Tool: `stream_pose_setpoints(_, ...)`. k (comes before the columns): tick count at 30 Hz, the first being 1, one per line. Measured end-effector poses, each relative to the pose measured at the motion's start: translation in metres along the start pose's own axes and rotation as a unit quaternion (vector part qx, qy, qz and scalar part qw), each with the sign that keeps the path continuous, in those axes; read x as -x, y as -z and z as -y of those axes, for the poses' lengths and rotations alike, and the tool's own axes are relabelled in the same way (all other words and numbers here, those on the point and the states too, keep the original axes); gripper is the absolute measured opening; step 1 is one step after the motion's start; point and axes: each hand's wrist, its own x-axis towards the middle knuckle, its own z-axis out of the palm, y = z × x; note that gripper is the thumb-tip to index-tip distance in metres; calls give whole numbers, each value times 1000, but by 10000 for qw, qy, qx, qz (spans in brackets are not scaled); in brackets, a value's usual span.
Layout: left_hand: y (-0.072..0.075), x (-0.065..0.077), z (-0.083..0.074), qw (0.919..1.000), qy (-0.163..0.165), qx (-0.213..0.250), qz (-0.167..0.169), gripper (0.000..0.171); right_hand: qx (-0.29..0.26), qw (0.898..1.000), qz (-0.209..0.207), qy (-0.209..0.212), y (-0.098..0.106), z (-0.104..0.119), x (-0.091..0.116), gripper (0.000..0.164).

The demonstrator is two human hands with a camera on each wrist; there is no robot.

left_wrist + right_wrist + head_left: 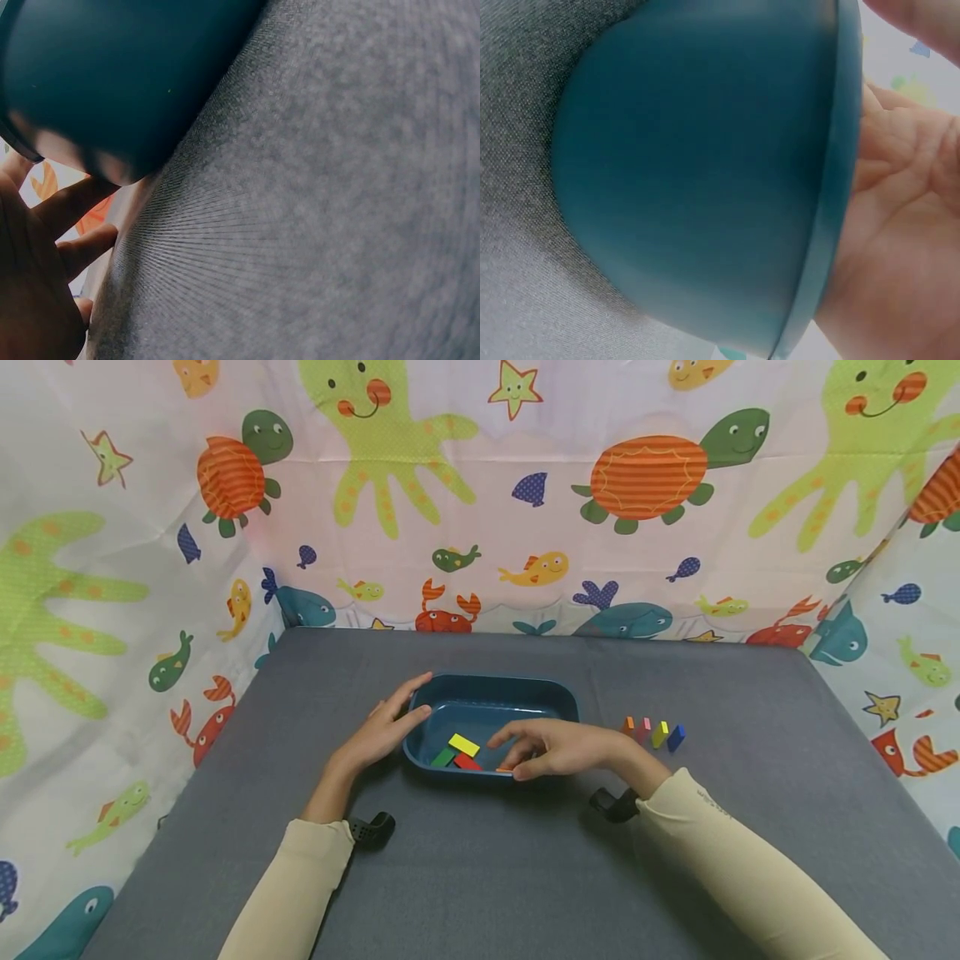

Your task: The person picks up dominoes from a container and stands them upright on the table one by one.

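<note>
"What's closest to us?"

"Two pale sleeves, the left sleeve (pixel 288 893) and the right sleeve (pixel 757 860), over a grey cloth surface (pixel 480 877). Each wrist has a black piece on it."

"And the right hand?"

"The right hand (pixel 558 747) reaches over the near edge of the blue tray (pixel 495 689), its fingers bent down inside. An orange block (pixel 504 770) shows just by the fingertips (only a sliver of it). I can't tell whether they pinch it; from the right wrist, the tray wall covers the tips."

"The left one?"

"The left hand (pixel 384 727) rests against the tray's left end, fingers spread and fairly straight along the outside, thumb at the rim. It isn't curled round anything."

"Anything else in the tray?"

"A red block (pixel 467 762) and a green block (pixel 443 757) near the front left, with a flat yellow block (pixel 464 744) just behind them."

"And outside it?"

"To the right, past the right forearm, four stand on end in a row: a standing orange block (pixel 628 724), a pink block (pixel 643 730), a standing yellow block (pixel 660 734) and a blue block (pixel 677 737)."

"Farthest off?"

"A white curtain (pixel 555 527) printed with turtles, crabs and whales."
</note>
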Motion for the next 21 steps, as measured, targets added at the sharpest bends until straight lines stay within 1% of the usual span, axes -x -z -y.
stream_pose_setpoints(8,0,0,-1,10000,-48,55,5,60,-259,9995,-63,157,4,-1,2,57)
stream_pose_setpoints(13,0,1,-1,10000,-37,55,20,60,-309,9989,-150,304,5,-4,6,59)
stream_pose_setpoints(17,0,1,-1,10000,-33,58,35,60,-394,9973,-347,521,6,-7,13,57)
stream_pose_setpoints(21,0,1,-2,9999,-48,78,41,60,-487,9940,-692,692,8,-10,27,51)
